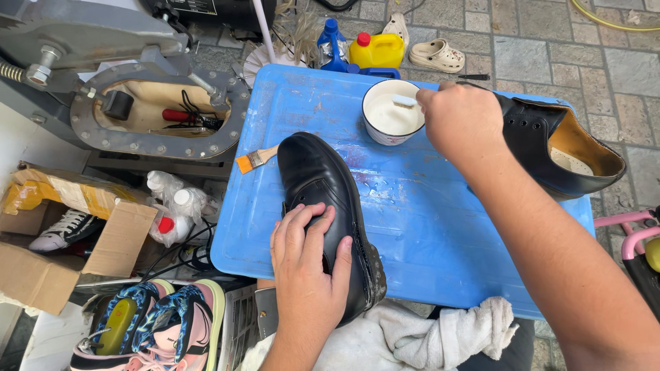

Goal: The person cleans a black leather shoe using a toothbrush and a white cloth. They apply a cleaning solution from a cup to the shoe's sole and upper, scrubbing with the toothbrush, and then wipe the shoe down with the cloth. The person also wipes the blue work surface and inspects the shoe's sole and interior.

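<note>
Left hand (306, 264) laid flat over the heel end of a black leather shoe (323, 199), fingers (302, 223) spread a little and curled round its upper, pressing it down on the blue bench (412, 213). Shoe lying toe away from the person, sole edge turned to the right of those fingers, smeared pale along the welt.

Right hand (462, 122) reaching forward over the bench, fingers closed narrow on a small white-handled brush (405, 101). Brush tip dipped in a white pot (392, 113) of pale paste, just left of the fingers. Second black shoe (560, 148) just right of and partly behind that hand, opening upward, tan lining showing.

Flat paintbrush (254, 160) with an orange handle hanging over the bench edge, left of the held shoe's toe. Yellow jug (377, 49) and blue bottle (331, 42) beyond the pot, on the paving. White cloth (440, 336) bunched near the left wrist. Cardboard box (69, 240) and patterned sneakers (165, 323) well to the left of the left fingers.
</note>
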